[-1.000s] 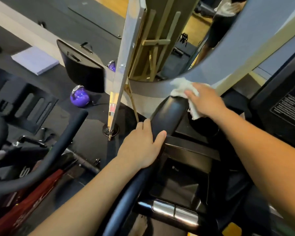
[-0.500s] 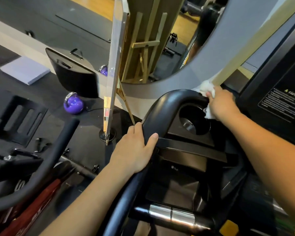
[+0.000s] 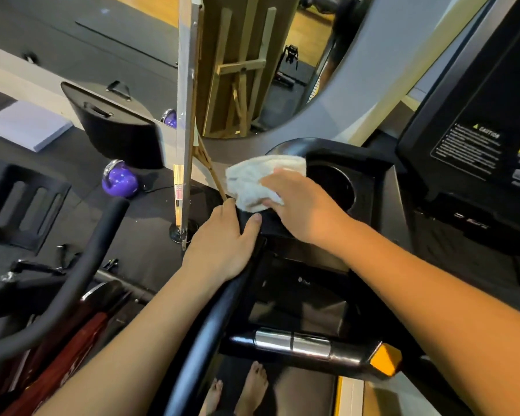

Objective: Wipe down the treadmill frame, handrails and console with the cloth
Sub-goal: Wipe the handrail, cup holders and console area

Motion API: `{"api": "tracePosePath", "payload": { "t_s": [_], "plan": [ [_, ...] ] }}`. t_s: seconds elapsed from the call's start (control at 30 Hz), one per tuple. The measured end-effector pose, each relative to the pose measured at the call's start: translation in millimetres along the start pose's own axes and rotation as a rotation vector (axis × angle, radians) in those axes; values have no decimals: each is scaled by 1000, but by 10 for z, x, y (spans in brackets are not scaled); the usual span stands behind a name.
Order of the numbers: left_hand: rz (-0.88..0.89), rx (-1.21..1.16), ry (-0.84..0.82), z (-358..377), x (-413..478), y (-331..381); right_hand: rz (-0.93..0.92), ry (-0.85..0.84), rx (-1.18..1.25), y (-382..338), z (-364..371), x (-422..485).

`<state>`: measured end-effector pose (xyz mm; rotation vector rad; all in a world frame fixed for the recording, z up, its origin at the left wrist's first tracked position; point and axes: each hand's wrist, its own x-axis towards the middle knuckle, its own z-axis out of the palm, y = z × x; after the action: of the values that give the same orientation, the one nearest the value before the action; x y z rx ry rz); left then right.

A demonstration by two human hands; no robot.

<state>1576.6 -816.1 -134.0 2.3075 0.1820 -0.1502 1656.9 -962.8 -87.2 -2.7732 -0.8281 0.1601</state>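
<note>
I stand on a black treadmill. Its curved left handrail [image 3: 204, 334] runs up the middle of the view to a round cup holder [image 3: 336, 187]. The console [image 3: 475, 139] with a caution label stands at the right. My left hand [image 3: 222, 244] grips the handrail, thumb on the inner side. Just above it, my right hand [image 3: 303, 205] holds a crumpled white cloth [image 3: 252, 181] and presses it on the top of the handrail, left of the cup holder. A silver pulse grip [image 3: 294, 345] crosses the bar below.
A purple kettlebell [image 3: 119, 181] lies on the dark floor at the left, beside a black bin [image 3: 114, 127] and a leaning board on a wooden easel [image 3: 186, 115]. An exercise bike's black handlebar [image 3: 72, 280] fills the lower left. My bare feet [image 3: 240, 391] are on the belt.
My right hand has carried the cloth from the far right side of the cup holder back left along the rail's curve to just above my left hand. The left hand has stayed put.
</note>
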Motion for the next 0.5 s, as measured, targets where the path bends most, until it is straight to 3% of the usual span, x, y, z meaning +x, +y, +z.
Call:
{"api": "tracePosePath", "payload": {
  "t_s": [0.1, 0.33, 0.4, 0.5],
  "plan": [
    [35, -16, 9, 7, 0, -26, -73, -38, 106, 108, -108, -449],
    [75, 7, 53, 27, -9, 39, 134, 45, 59, 271, -183, -281],
    [119, -3, 80, 17, -32, 39, 99, -27, 60, 261, -172, -386],
    [181, 25, 88, -4, -82, 12, 66, -177, -124, 507, -355, -687]
  ]
}}
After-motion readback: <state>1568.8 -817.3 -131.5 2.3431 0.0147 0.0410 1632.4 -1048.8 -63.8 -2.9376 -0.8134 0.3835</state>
